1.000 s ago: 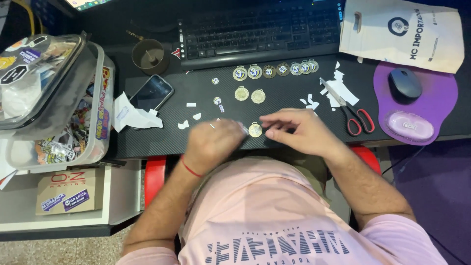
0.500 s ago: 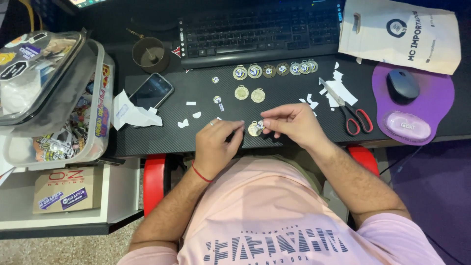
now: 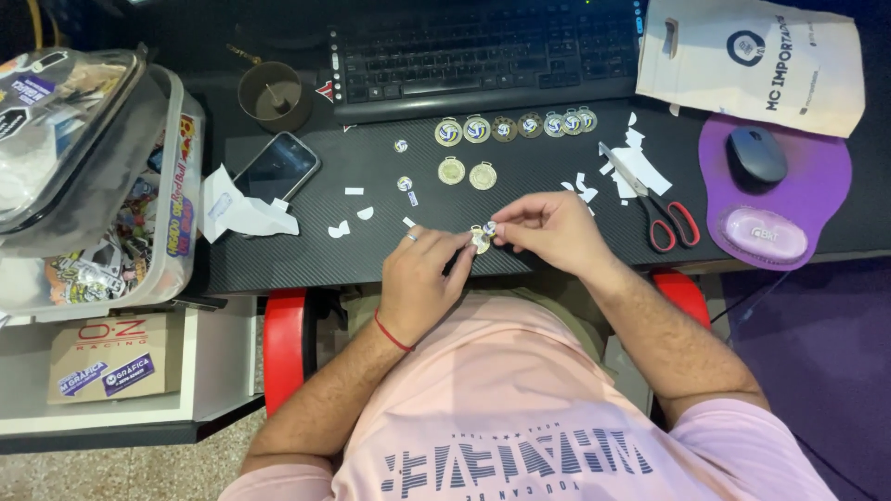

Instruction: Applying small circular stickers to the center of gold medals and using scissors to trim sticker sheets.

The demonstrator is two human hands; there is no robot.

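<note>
- Head view looks down on a dark desk (image 3: 306, 260) with a woven-pattern top, the person seated at its near edge.
- A black keyboard (image 3: 483, 56) runs along the back; a clear plastic bin (image 3: 172, 232) of stickers stands at the left.
- A purple mouse pad (image 3: 817, 186) carries a dark mouse (image 3: 756, 153) at the right, with red-handled scissors (image 3: 664, 209) just beside it.
- The left hand (image 3: 422, 283) is curled, its fingertips pinching the small medal (image 3: 480, 241) from the left; a ring sits on one finger.
- The right hand (image 3: 557, 232) meets it from the right, thumb and forefinger closed on a tiny round sticker (image 3: 489, 226) at the medal's top edge.
- The medal is a small gold-coloured disc, held just above the desk's front edge, between both hands.
- A row of similar medals (image 3: 515, 127) lies before the keyboard; white paper scraps (image 3: 353, 218) are scattered nearby.
</note>
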